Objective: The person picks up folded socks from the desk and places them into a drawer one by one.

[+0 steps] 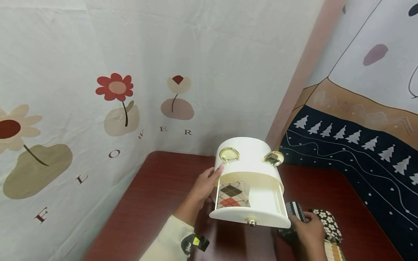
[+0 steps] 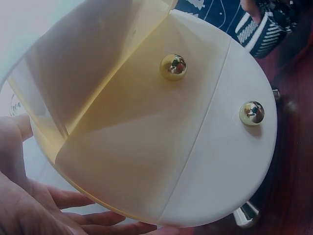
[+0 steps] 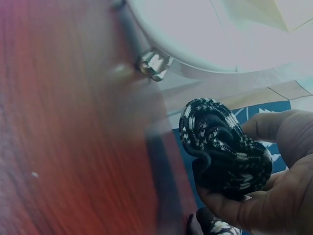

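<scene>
The right hand (image 1: 311,230) holds a knitted roll (image 3: 225,156), dark, soft and thick, with white stripes and small zigzag marks; the thumb and fingers are bent around it, so that the grip is closed on the cloth. This roll is just beside the right front corner of the drawer (image 1: 265,199), outside of it. The drawer is smooth, white and pulled out from a round-topped box (image 1: 248,166), which looks like glossy plastic; its front board is curved and has a ball-shaped gold knob (image 1: 251,222). Inside, on the left half, lies a folded argyle cloth (image 1: 232,195) in beige, brown and red. The left hand (image 1: 203,186) lies along the left side of the box, with thumb pointing up and the other fingers rather straight and apart, touching the wall without wrapping it. Two round gold discs (image 1: 229,154) stand on the box like ears, and a shiny metal foot (image 3: 155,63) shows under it. Near the right hand lie a black flowered bundle (image 1: 328,224) and a yellow striped bundle (image 1: 334,251), on a polished red-brown table (image 1: 163,188). Behind hangs a pale, slightly wrinkled curtain (image 1: 228,54) with printed flowers.
</scene>
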`<action>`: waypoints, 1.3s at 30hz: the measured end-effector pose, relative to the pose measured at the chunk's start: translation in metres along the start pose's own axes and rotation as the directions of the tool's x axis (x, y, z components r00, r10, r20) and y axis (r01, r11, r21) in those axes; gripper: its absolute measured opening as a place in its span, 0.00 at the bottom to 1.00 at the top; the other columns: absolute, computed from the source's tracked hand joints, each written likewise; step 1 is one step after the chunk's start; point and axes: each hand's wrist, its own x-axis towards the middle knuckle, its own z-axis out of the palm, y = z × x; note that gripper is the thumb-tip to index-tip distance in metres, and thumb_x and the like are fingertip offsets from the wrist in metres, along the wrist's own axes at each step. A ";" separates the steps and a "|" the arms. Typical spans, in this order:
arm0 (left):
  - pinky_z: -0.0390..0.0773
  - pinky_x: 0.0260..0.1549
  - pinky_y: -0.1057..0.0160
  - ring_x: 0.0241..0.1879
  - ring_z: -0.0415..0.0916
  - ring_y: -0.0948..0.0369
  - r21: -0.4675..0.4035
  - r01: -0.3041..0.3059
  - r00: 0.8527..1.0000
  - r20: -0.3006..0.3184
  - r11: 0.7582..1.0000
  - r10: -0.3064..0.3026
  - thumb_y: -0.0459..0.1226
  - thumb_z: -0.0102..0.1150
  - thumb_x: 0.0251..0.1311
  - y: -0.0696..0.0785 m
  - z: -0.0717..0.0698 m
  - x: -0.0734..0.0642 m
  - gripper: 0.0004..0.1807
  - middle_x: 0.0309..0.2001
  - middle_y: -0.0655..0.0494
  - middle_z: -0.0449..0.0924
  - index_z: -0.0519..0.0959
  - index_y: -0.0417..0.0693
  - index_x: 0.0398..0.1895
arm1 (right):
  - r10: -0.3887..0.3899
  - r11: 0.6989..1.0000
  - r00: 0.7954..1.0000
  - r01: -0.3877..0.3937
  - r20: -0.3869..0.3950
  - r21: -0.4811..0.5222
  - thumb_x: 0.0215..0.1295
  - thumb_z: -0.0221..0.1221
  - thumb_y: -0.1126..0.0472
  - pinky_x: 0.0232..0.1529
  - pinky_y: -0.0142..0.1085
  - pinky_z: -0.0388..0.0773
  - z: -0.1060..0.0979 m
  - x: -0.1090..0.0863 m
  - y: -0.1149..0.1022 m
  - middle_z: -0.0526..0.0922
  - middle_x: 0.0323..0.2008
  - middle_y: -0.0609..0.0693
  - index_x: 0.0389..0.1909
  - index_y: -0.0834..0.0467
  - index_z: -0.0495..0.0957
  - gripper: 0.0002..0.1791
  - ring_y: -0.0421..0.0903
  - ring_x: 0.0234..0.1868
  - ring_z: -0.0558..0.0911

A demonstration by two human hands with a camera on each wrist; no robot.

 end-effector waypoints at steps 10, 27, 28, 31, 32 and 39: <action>0.85 0.36 0.50 0.46 0.83 0.50 -0.009 -0.002 1.000 0.006 1.000 0.002 0.72 0.54 0.73 0.002 -0.001 -0.003 0.49 0.57 0.40 0.83 0.65 0.50 0.84 | 0.086 0.974 0.996 -0.087 0.016 0.208 0.71 0.59 0.60 0.63 0.71 0.73 -0.011 -0.008 -0.007 0.64 0.70 0.83 0.76 0.77 0.61 0.39 0.77 0.66 0.69; 0.86 0.30 0.53 0.39 0.85 0.53 -0.051 -0.032 0.999 0.042 0.998 0.034 0.70 0.54 0.74 0.000 -0.002 -0.003 0.46 0.52 0.41 0.86 0.67 0.50 0.82 | 0.148 0.818 0.977 -0.033 -0.155 0.574 0.66 0.72 0.67 0.31 0.20 0.82 -0.051 -0.026 -0.046 0.79 0.33 0.31 0.54 0.52 0.77 0.20 0.27 0.34 0.79; 0.86 0.30 0.53 0.39 0.85 0.53 -0.051 -0.032 0.999 0.042 0.998 0.034 0.70 0.54 0.74 0.000 -0.002 -0.003 0.47 0.52 0.41 0.86 0.67 0.50 0.82 | 0.148 0.801 0.976 -0.024 -0.158 0.598 0.66 0.73 0.67 0.31 0.20 0.82 -0.053 -0.028 -0.049 0.79 0.32 0.30 0.52 0.50 0.77 0.19 0.28 0.35 0.80; 0.86 0.30 0.54 0.38 0.85 0.53 -0.060 -0.032 0.998 0.044 0.998 0.034 0.70 0.55 0.74 -0.001 -0.001 -0.002 0.47 0.52 0.41 0.86 0.67 0.50 0.82 | 0.133 0.791 0.974 0.005 -0.181 0.612 0.66 0.74 0.65 0.32 0.19 0.82 -0.059 -0.034 -0.060 0.80 0.38 0.36 0.50 0.46 0.77 0.19 0.31 0.39 0.80; 0.87 0.30 0.54 0.38 0.85 0.53 -0.067 -0.030 0.998 0.047 0.997 0.033 0.70 0.55 0.73 -0.002 -0.001 -0.002 0.47 0.51 0.41 0.86 0.67 0.50 0.82 | 0.127 0.792 0.974 0.015 -0.188 0.611 0.67 0.74 0.65 0.32 0.19 0.82 -0.061 -0.035 -0.063 0.80 0.41 0.39 0.50 0.45 0.77 0.19 0.31 0.40 0.80; 0.89 0.29 0.53 0.36 0.86 0.54 -0.097 -0.027 0.998 0.054 0.995 0.032 0.71 0.56 0.73 -0.002 -0.001 0.000 0.47 0.47 0.42 0.86 0.68 0.49 0.80 | 0.097 0.764 0.977 0.051 -0.192 0.644 0.68 0.73 0.66 0.37 0.20 0.85 -0.066 -0.048 -0.090 0.78 0.51 0.46 0.60 0.49 0.78 0.24 0.36 0.47 0.82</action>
